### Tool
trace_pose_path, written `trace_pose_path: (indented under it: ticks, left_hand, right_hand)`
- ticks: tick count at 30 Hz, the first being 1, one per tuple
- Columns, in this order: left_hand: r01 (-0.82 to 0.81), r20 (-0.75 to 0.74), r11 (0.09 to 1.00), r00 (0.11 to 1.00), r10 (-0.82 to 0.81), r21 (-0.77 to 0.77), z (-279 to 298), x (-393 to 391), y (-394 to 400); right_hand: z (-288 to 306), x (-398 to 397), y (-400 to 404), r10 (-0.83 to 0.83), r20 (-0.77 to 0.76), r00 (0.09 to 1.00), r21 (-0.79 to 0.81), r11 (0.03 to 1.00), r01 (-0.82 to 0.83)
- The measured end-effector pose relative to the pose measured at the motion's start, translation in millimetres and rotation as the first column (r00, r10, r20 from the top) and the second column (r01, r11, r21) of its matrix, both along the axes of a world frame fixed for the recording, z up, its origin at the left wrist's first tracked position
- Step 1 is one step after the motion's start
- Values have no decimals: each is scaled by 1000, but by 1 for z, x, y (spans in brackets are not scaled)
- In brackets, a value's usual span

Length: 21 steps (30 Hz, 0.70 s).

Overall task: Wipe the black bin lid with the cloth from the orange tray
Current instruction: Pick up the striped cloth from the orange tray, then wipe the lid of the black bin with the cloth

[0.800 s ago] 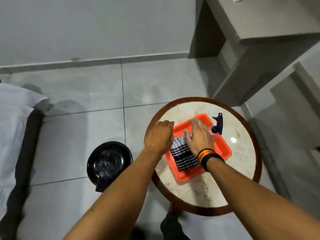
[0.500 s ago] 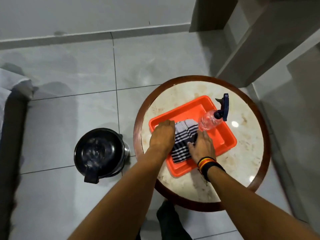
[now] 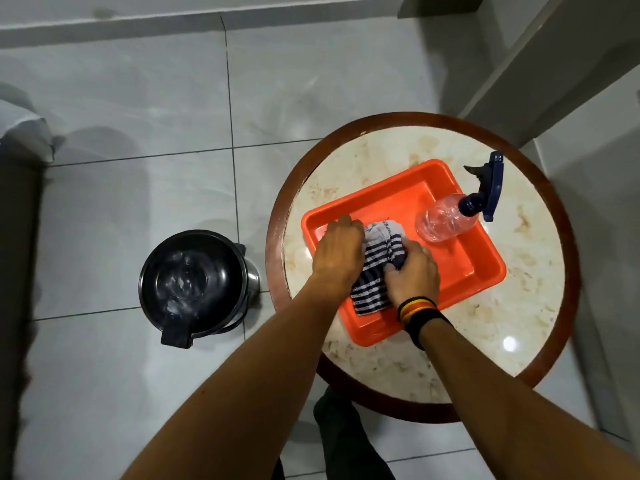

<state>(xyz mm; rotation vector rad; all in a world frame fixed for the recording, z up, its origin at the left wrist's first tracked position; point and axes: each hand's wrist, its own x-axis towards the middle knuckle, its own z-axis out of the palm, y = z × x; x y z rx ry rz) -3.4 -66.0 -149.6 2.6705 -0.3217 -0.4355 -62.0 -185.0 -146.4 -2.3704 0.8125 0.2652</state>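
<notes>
A blue-and-white striped cloth (image 3: 375, 268) lies bunched in the orange tray (image 3: 460, 268) on a round marble-topped table (image 3: 519, 306). My left hand (image 3: 337, 252) grips the cloth's left side and my right hand (image 3: 414, 273), with dark and striped wristbands, clutches its right side. The cloth's far end is lifted and crumpled between the hands. On the floor left of the table stands a pedal bin with a glossy black bin lid (image 3: 192, 278), closed and apart from both hands.
A clear spray bottle (image 3: 448, 218) with a dark blue trigger lies in the tray's far right corner. Grey tiled floor surrounds the bin. A bed edge (image 3: 17, 237) runs along the left; grey furniture stands at the upper right. My foot (image 3: 337, 417) shows under the table.
Both hands have closed on the cloth and gathered it from flat into a bunch. The view has tilted down and shifted, with the bin and table lower in frame.
</notes>
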Motion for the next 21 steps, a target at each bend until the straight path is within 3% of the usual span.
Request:
trace_pose_path:
  ticks: [5, 10, 16, 21]
  left_hand:
    - [-248, -104, 918, 969, 226, -309, 30, 3, 23]
    - [-429, -195, 770, 903, 384, -472, 83, 13, 87]
    - [-566, -219, 694, 820, 529, -444, 109, 2, 208]
    - [-696, -301, 609, 716, 630, -381, 90, -34, 301]
  right_hand:
    - [31, 8, 12, -205, 165, 965, 192, 966, 173]
    - [80, 30, 64, -156, 291, 944, 269, 960, 76]
    - [111, 56, 167, 61, 272, 961, 279, 950, -139]
    - [87, 49, 257, 280, 196, 940, 241, 915, -323]
